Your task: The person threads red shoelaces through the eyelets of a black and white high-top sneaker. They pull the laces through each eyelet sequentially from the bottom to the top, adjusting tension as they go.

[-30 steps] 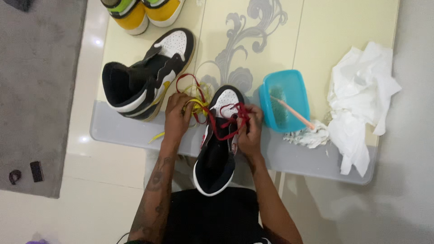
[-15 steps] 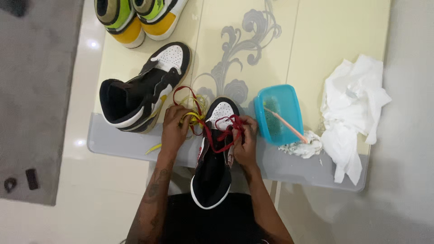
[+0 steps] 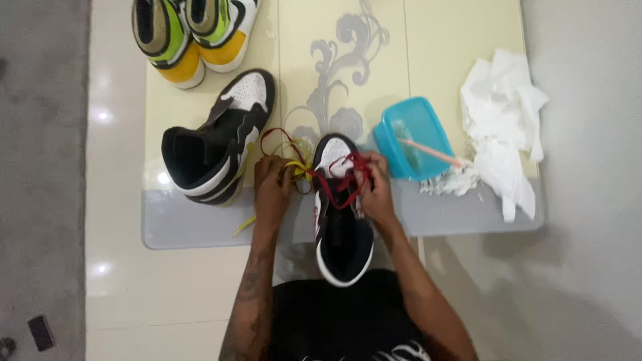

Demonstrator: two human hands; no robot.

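Red lace (image 3: 338,182) pinched by both hands, left hand (image 3: 273,182), right hand (image 3: 376,190), over black-white sneaker (image 3: 342,220) at tabletop (image 3: 200,224) near edge, toe pointing away for eyelet access. Blue tub (image 3: 411,137) right of sneaker.

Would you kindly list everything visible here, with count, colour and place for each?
Table: one, pale yellow with grey swirl, centre.
Laced sneaker: one, black and white, at table's near edge, between the hands.
Red lace: one, on that sneaker.
Yellow lace: one, by left hand.
Second sneaker: one, black and white, left.
Bright sneakers: two, green-yellow, far left.
Tub: one, blue, right.
Brush: one, pink handle, across tub.
Tissues: crumpled heap, white, far right.
Left hand: gripping yellow lace.
Right hand: gripping red lace.
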